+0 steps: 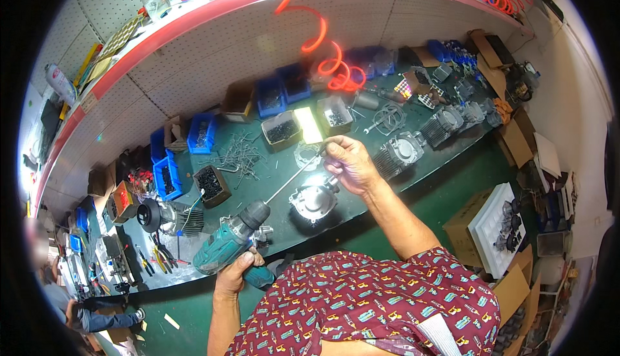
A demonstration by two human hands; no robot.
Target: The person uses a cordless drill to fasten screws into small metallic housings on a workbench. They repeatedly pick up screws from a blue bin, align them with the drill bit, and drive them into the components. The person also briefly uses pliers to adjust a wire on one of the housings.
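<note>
Here, slender, straight metal drill bit (293,178)

Rod (294,178): tip hidden by right fingers (336,147) | orange hose (321,35): top cut off | black pieces (208,182): too small

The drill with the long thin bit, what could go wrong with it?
If the drill in the left hand spun now, its long bit might hurt the right hand, which is right at the bit's far end. If it slipped, it could perhaps scratch the silver metal part nearby.
</note>
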